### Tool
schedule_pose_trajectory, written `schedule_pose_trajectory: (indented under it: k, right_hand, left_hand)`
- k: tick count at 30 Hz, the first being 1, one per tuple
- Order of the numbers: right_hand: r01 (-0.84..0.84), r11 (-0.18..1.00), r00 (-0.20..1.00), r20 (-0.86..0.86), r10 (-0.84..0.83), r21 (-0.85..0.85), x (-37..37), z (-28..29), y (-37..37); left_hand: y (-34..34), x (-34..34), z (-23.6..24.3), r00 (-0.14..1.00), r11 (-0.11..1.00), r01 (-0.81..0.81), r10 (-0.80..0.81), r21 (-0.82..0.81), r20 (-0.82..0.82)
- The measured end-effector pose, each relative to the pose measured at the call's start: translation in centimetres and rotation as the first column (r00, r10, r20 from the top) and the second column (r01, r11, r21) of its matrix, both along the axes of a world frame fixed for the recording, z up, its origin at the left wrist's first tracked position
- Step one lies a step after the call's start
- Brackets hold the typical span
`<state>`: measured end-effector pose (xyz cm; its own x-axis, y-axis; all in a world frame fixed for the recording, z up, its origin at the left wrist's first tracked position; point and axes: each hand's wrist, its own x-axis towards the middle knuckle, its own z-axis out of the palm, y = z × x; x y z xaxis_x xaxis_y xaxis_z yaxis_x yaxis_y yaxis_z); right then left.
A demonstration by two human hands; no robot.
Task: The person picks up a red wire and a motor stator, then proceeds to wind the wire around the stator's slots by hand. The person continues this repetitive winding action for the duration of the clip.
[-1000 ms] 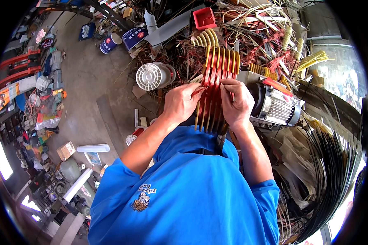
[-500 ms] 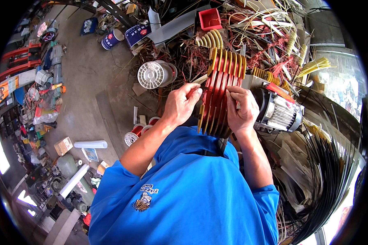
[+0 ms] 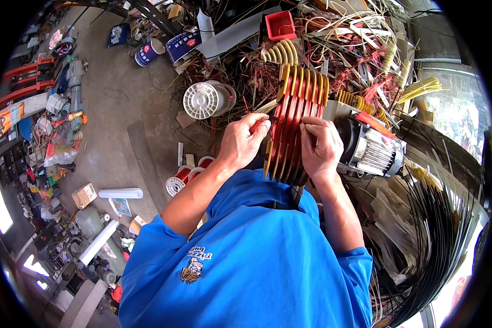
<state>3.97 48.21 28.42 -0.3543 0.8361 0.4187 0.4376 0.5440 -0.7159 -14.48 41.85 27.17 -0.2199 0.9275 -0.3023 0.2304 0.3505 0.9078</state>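
A coil former (image 3: 291,124) with several yellow ribs, wound with red wire, stands in front of my body. My left hand (image 3: 244,138) is closed at its left side, thumb and index finger pinched on a thin red wire (image 3: 262,122). My right hand (image 3: 321,145) is closed against the right part of the red windings, with its fingertips on the wire; exactly what it pinches is partly hidden. A silver-and-black motor (image 3: 372,150) sits just right of my right hand.
White spools (image 3: 206,100) and red wire spools (image 3: 183,180) lie left of the former. A red box (image 3: 280,25), a heap of scrap strips (image 3: 361,46) and yellow formers (image 3: 279,52) are beyond it. Black rods (image 3: 434,235) stand at lower right; machines and clutter line the floor at far left.
Since a second ago the view has shifted slightly, and the former and my right hand appear further right. Over the last half second my right hand has moved slightly left along the windings.
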Motion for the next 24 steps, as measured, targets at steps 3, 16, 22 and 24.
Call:
schedule_pose_trajectory:
  k: [3, 16, 22, 24]
  right_hand:
    - [0.017, 1.000, 1.000, -0.008, -0.017, 0.009, 0.1, 0.3, 0.0]
    - [-0.016, 0.997, 1.000, 0.019, 0.014, 0.078, 0.0, 0.5, -0.4]
    - [-0.002, 0.994, 1.000, 0.005, 0.001, 0.112, 0.0, -0.2, 0.2]
    - [-0.004, 0.993, 1.000, -0.003, 0.004, 0.116, -0.1, -0.5, 0.3]
  left_hand:
    - [0.1, -0.1, 0.2, 1.000, 1.000, 0.019, -0.020, -0.023, -0.005]
    - [0.0, 0.0, 0.2, 1.000, 1.000, 0.004, -0.004, -0.009, 0.007]
    - [0.3, -0.1, -0.7, 0.996, 0.991, -0.087, 0.088, 0.105, -0.003]
    - [0.6, -0.3, -1.6, 0.974, 0.979, -0.184, 0.169, 0.091, 0.152]
